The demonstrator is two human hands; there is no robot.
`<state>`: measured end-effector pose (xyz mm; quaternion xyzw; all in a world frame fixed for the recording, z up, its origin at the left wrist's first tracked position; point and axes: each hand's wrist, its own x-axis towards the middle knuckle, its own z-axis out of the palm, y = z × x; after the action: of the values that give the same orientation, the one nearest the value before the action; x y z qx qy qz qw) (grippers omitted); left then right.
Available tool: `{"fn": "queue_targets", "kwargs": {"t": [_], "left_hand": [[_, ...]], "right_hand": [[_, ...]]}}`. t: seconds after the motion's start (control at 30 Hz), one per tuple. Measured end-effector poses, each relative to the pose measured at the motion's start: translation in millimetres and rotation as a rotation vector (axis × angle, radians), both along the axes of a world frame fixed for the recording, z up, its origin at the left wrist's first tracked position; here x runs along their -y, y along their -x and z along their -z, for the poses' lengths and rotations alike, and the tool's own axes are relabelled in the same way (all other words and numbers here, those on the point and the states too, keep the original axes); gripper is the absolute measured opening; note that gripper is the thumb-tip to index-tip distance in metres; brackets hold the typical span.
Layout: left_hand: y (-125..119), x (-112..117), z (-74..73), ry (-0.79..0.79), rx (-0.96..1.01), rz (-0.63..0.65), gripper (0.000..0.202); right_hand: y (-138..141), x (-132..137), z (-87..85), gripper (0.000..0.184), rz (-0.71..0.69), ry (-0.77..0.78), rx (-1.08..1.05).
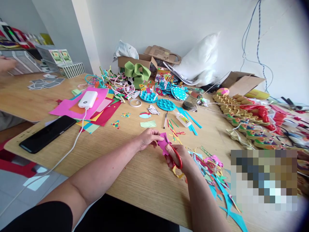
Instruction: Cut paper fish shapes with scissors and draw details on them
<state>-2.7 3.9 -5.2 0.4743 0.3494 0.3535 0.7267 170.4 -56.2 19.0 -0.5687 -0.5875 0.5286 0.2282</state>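
My left hand (148, 140) pinches a small piece of magenta paper (163, 141) above the middle of the table. A pair of red-handled scissors (178, 158) is in my right hand (177, 154), with the blades at the paper's right side. My right thumb lies close against the paper's lower edge. Just beyond my hands are thin coloured paper strips (175, 130), a pen (165, 120) and a white glue bottle (183, 119). A fish-shaped paper cutout (154, 110) lies farther back, beside a red and pale blue paper piece (145, 115).
Paper scraps (217, 175) spread to the right of my right arm. On the left lie a black phone (47, 133) and a white power bank (88, 99) on coloured sheets, its cable trailing over the table edge. Cardboard boxes (154, 66) stand behind. Another person's hand (6, 63) shows far left.
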Motion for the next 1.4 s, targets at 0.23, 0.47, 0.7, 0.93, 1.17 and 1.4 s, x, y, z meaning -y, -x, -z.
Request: {"fn": "queue_targets", "kwargs": {"t": [0.23,0.47,0.7,0.93,1.17,1.4], "left_hand": [[0.7,-0.3,0.5,0.002,0.003,0.003,0.026],[-1.7,1.4,0.2,0.016,0.01,-0.027,0.025],[-2.4,0.9,1.3,0.014,0.019,-0.029,0.025],[-0.7,1.4,0.7,0.0,0.01,-0.005,0.025],[-0.7,1.5,-0.1,0.001,0.012,0.005,0.026],[-0.8,0.7,1.7,0.002,-0.003,0.01,0.025]], "right_hand": [[0.5,0.7,-1.9,0.052,0.009,0.004,0.014],[0.8,1.0,-1.6,0.055,0.016,0.004,-0.02],[2.3,1.2,-2.6,0.053,0.027,0.019,-0.011],[1.8,0.7,-3.7,0.051,-0.006,0.022,-0.047],[0.4,1.1,-4.0,0.054,-0.016,0.016,-0.059],[-0.2,0.3,-1.3,0.05,-0.007,0.017,-0.056]]}}
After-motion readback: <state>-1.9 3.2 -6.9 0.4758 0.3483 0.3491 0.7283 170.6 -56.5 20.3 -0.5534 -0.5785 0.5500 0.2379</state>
